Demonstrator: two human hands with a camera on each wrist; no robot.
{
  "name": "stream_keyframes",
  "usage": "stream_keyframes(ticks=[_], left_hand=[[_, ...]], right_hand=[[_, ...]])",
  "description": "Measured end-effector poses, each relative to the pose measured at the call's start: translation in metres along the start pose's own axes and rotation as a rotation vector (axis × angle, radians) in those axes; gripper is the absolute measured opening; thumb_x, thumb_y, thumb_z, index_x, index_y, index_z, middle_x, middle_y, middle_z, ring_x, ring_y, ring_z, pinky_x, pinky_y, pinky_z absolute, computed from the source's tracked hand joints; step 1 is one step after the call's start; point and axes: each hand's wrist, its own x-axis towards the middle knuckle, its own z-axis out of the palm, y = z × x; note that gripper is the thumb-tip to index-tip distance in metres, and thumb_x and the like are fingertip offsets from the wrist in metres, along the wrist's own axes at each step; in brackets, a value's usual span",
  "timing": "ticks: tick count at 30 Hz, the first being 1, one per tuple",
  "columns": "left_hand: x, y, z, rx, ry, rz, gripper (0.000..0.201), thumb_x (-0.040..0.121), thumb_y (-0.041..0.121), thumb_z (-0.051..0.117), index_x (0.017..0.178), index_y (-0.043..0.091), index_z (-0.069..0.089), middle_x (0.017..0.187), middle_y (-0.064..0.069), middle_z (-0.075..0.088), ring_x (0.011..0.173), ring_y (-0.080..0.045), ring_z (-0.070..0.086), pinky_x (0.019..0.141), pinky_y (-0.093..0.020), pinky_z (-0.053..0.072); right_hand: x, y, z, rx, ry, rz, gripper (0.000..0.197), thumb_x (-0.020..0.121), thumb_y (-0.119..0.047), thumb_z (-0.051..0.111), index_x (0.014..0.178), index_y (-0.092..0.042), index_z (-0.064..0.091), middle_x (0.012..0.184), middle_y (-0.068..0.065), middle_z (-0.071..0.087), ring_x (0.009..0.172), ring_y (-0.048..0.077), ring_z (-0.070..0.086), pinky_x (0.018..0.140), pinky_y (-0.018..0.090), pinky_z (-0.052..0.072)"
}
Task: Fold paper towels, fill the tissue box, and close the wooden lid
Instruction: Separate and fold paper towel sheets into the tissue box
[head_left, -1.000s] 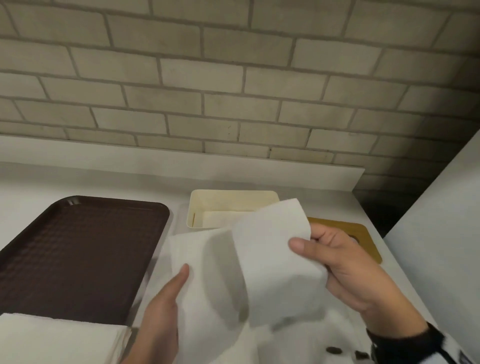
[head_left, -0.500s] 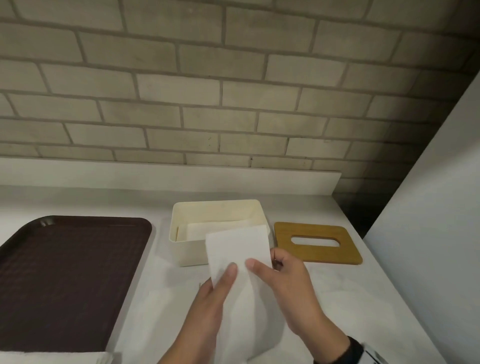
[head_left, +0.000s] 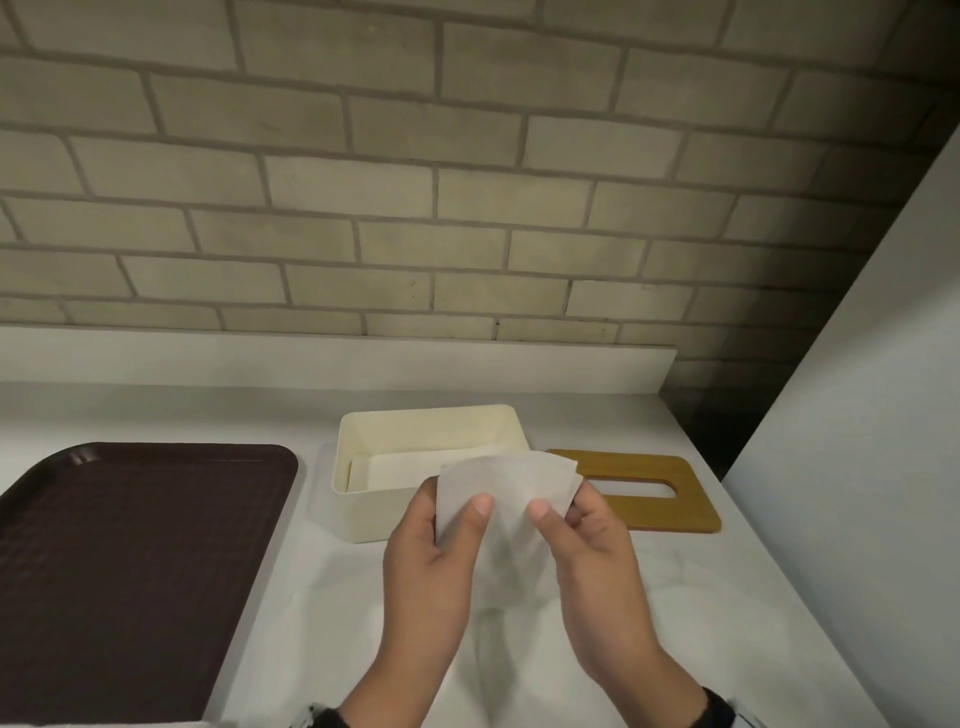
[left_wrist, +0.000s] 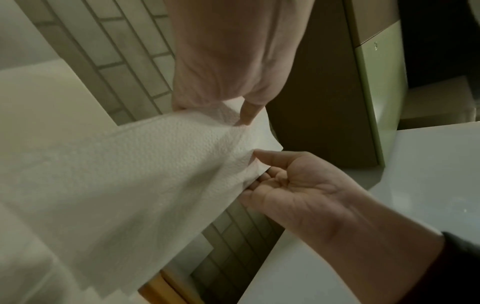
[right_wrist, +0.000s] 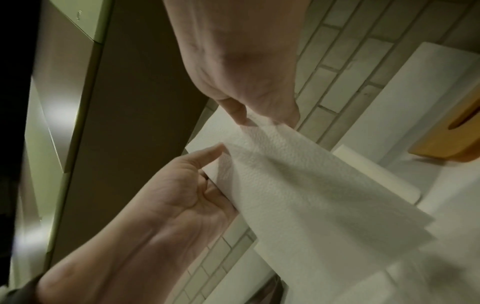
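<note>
Head view: at lower centre of the frame both hands hold one folded paper towel (head_left: 506, 488) up off the white counter (head_left: 727, 597), where a second ago the right hand alone held it as a loose, wider flap. The left hand (head_left: 431, 551) now pinches its left side between thumb and fingers, and the right hand (head_left: 587, 551) pinches its right side the same way; both wrist views show the embossed sheet clamped at the fingertips. Its upper corners do not quite line up, so the fold looks unfinished, though the sheet has come close to the cream tissue box (head_left: 363, 499), which stands open just behind it with white paper already lying inside. The wooden lid (head_left: 691, 501) lies flat to the right of the box, so closing remains to be done. A dark brown tray (head_left: 130, 561) fills the lower left. No brand, label or writing can be read anywhere.
</note>
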Motion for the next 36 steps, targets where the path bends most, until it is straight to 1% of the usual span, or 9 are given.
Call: stream_keyframes(ticks=[6, 12, 16, 22, 24, 26, 29, 31, 36], left_hand=[[-0.002, -0.018, 0.005, 0.052, 0.002, -0.074, 0.029, 0.072, 0.046, 0.062, 0.101, 0.040, 0.065, 0.100, 0.011, 0.073, 0.097, -0.013, 0.069, 0.090, -0.048, 0.053], [0.008, -0.014, 0.008, -0.008, -0.051, -0.038, 0.042, 0.064, 0.045, 0.072, 0.104, 0.036, 0.061, 0.104, 0.009, 0.072, 0.099, -0.011, 0.068, 0.085, -0.034, 0.053], [0.007, -0.031, 0.008, 0.076, -0.010, -0.129, 0.025, 0.077, 0.029, 0.074, 0.099, 0.033, 0.063, 0.096, 0.010, 0.074, 0.095, -0.013, 0.069, 0.088, -0.040, 0.055], [0.008, -0.032, 0.007, 0.054, -0.053, -0.118, 0.053, 0.060, 0.051, 0.070, 0.109, 0.030, 0.066, 0.102, 0.012, 0.074, 0.098, -0.008, 0.069, 0.085, -0.033, 0.054], [0.007, -0.034, 0.006, 0.051, -0.017, -0.147, 0.036, 0.066, 0.041, 0.076, 0.100, 0.027, 0.070, 0.095, 0.012, 0.075, 0.093, -0.008, 0.070, 0.079, -0.026, 0.054], [0.009, -0.032, 0.005, -0.014, 0.037, -0.185, 0.015, 0.079, 0.021, 0.076, 0.094, 0.022, 0.073, 0.091, 0.006, 0.077, 0.088, -0.011, 0.072, 0.070, -0.020, 0.055], [0.018, -0.015, -0.001, -0.197, 0.098, -0.214, 0.015, 0.088, 0.013, 0.062, 0.100, 0.015, 0.070, 0.095, 0.000, 0.077, 0.088, -0.015, 0.073, 0.064, -0.021, 0.057], [0.029, -0.003, -0.011, -0.256, 0.154, -0.200, 0.016, 0.089, 0.014, 0.060, 0.102, 0.014, 0.069, 0.096, 0.001, 0.076, 0.089, -0.014, 0.072, 0.067, -0.024, 0.056], [0.071, 0.006, -0.038, -0.143, 0.313, -0.156, 0.026, 0.085, 0.007, 0.066, 0.110, 0.014, 0.064, 0.102, 0.000, 0.072, 0.094, -0.018, 0.067, 0.076, -0.034, 0.052]], right_hand=[[-0.002, 0.011, -0.004, 0.044, 0.046, 0.038, 0.022, 0.092, -0.005, 0.053, 0.109, -0.016, 0.063, 0.098, 0.003, 0.074, 0.094, 0.021, 0.070, 0.073, 0.026, 0.057], [0.008, 0.007, -0.004, 0.046, 0.022, -0.030, 0.027, 0.086, -0.011, 0.061, 0.112, -0.020, 0.057, 0.103, 0.002, 0.071, 0.097, 0.018, 0.068, 0.085, 0.035, 0.056], [0.009, 0.024, -0.002, 0.071, 0.033, 0.084, 0.027, 0.090, -0.014, 0.058, 0.115, -0.023, 0.056, 0.107, 0.002, 0.071, 0.099, 0.017, 0.068, 0.086, 0.034, 0.053], [0.011, 0.019, -0.002, 0.040, -0.037, 0.020, 0.021, 0.096, -0.014, 0.048, 0.107, -0.024, 0.062, 0.100, -0.001, 0.072, 0.095, 0.014, 0.068, 0.078, 0.029, 0.054], [0.011, 0.021, -0.002, 0.052, -0.086, 0.067, 0.019, 0.091, -0.020, 0.056, 0.109, -0.024, 0.061, 0.102, -0.001, 0.073, 0.096, 0.013, 0.069, 0.080, 0.028, 0.054], [0.015, 0.029, -0.009, -0.093, -0.150, 0.085, 0.033, 0.083, -0.026, 0.069, 0.114, -0.028, 0.057, 0.106, -0.006, 0.071, 0.100, 0.009, 0.067, 0.086, 0.029, 0.053], [0.030, 0.035, -0.024, -0.554, -0.256, 0.122, 0.048, 0.077, -0.018, 0.076, 0.115, -0.035, 0.052, 0.108, -0.015, 0.067, 0.101, 0.001, 0.062, 0.084, 0.017, 0.050], [0.042, 0.031, -0.032, -0.668, -0.266, 0.169, 0.040, 0.078, -0.011, 0.073, 0.111, -0.029, 0.058, 0.106, -0.011, 0.068, 0.096, 0.008, 0.065, 0.082, 0.020, 0.053], [0.087, -0.003, -0.027, -0.292, -0.058, 0.175, 0.031, 0.085, 0.003, 0.062, 0.112, -0.010, 0.053, 0.103, 0.010, 0.069, 0.095, 0.027, 0.067, 0.073, 0.034, 0.057]])
